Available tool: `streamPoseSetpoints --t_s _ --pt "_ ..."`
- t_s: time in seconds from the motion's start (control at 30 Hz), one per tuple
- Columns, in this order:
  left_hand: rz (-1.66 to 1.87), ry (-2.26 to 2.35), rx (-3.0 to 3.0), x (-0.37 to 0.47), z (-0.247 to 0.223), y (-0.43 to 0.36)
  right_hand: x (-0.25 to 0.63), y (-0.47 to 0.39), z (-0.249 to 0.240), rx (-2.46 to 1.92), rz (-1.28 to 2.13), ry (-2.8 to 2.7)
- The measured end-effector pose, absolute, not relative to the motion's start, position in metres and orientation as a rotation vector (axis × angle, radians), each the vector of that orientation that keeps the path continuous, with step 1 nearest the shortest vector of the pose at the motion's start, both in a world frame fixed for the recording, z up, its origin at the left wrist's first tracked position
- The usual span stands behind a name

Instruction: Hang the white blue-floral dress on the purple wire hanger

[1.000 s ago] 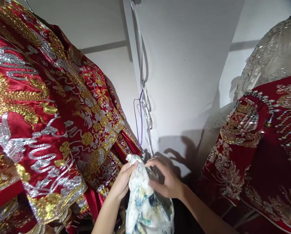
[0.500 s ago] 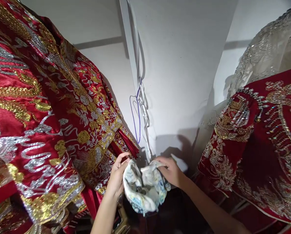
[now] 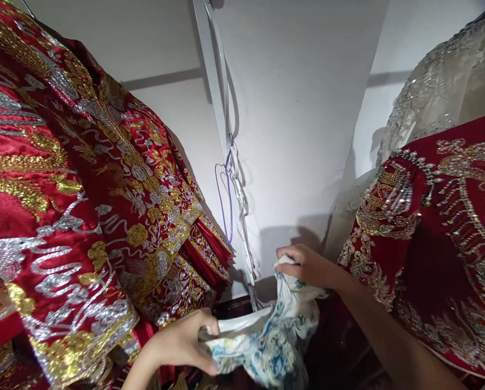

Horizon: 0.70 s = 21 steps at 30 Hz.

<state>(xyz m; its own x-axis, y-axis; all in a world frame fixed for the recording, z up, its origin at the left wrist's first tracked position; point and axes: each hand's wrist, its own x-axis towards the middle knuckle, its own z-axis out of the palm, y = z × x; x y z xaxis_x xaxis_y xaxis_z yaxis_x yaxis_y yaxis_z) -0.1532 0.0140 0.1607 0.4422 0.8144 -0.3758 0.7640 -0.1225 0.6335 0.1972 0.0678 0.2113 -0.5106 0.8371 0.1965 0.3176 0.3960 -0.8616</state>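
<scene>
A soft white cloth piece (image 3: 275, 346) with a blue and yellow floral pattern is stretched between my hands at the lower middle. What kind of item it is, I cannot tell. My left hand (image 3: 188, 338) pinches its left end, thumb below and fingers above. Higher up, my right hand (image 3: 307, 265) is closed on its upper right edge. The cloth's bottom runs out of the picture.
On the left hangs a red embroidered jacket (image 3: 139, 179) with gold and silver thread. A red beaded dress (image 3: 425, 260) and a pale sequined gown (image 3: 425, 92) hang on the right. White cables (image 3: 228, 92) and a purple cord (image 3: 222, 200) run down the white wall (image 3: 299, 135).
My hands have moved apart: the left down and leftward, the right up and rightward. The cloth, bunched into an open ring before, is now pulled out sideways between them.
</scene>
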Motion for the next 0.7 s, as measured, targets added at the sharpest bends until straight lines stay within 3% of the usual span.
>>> streamPoseSetpoints --t_s 0.2,0.33,0.43,0.53,0.7 --pt "0.481 1.406 2.084 -0.167 0.176 0.014 0.209 0.071 0.251 -0.727 1.14 -2.642" --pt "1.15 1.409 1.918 -0.177 0.177 0.023 0.214 0.081 0.252 -0.478 1.318 -2.719" --pt "1.603 1.281 1.42 -0.176 0.171 0.034 0.205 0.09 0.252 -0.376 1.131 -2.492" --pt "1.789 1.105 0.998 -0.164 0.176 0.043 0.179 0.102 0.251 -0.368 0.891 -2.074" --pt "2.083 1.095 0.907 -0.138 0.196 0.047 0.114 0.128 0.24 -0.612 0.704 -1.604"
